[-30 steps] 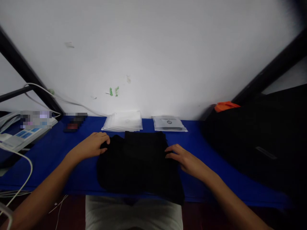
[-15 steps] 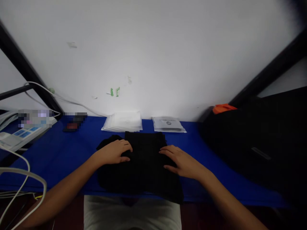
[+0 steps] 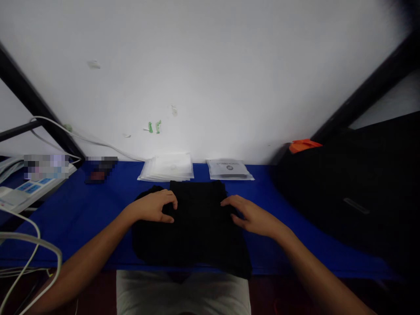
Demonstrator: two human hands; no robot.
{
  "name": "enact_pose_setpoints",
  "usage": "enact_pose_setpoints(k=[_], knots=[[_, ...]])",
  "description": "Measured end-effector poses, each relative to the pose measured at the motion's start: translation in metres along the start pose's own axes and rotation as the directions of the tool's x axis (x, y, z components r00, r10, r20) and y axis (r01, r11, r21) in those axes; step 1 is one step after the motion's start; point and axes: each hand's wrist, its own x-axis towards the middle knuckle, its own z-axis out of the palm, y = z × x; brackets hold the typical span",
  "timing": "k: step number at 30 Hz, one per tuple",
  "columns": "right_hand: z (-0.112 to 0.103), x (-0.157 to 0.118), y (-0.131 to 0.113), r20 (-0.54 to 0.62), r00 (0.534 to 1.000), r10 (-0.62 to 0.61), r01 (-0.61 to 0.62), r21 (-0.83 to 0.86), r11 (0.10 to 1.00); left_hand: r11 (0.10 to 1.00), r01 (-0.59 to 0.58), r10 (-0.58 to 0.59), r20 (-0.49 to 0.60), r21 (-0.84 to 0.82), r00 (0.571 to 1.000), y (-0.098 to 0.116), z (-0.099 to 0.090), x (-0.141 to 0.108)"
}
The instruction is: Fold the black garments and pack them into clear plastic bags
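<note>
Cloth (image 3: pixel 192 227), black, folded, lies centre frame on blue table (image 3: pixel 82 210), near edge hanging over toward me. My left hand (image 3: pixel 152 207) rests on its upper-left part, fingers curled, pressing fabric flat, apparently not gripping. My right hand (image 3: pixel 252 216) sits at its right edge, fingers spread, loose, likely steadying fold. Bag stack (image 3: pixel 167 167) and packet (image 3: pixel 229 169) lie beyond cloth, by wall.
</note>
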Motion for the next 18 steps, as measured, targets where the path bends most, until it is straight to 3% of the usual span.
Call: enact_pose_setpoints(k=[4,8,12,18], knots=[[-0.001,0.011,0.002,-0.102,0.994,0.025,-0.025,0.001,1.0,0.999,-0.02,0.017,-0.067,-0.04,0.998,-0.007,-0.001,0.006],[-0.001,0.037,0.005,-0.225,0.974,0.042,-0.03,0.055,0.998,0.985,0.161,-0.139,-0.259,0.063,0.956,-0.018,-0.001,0.024],[0.005,0.07,0.018,-0.279,0.944,0.176,-0.204,-0.076,0.976,0.948,0.26,-0.172,-0.39,0.183,0.905,-0.029,0.0,0.046],[0.016,0.093,0.031,-0.328,0.895,0.302,-0.379,-0.199,0.904,0.887,0.295,-0.104,-0.469,0.356,0.877,-0.033,0.001,0.058]])
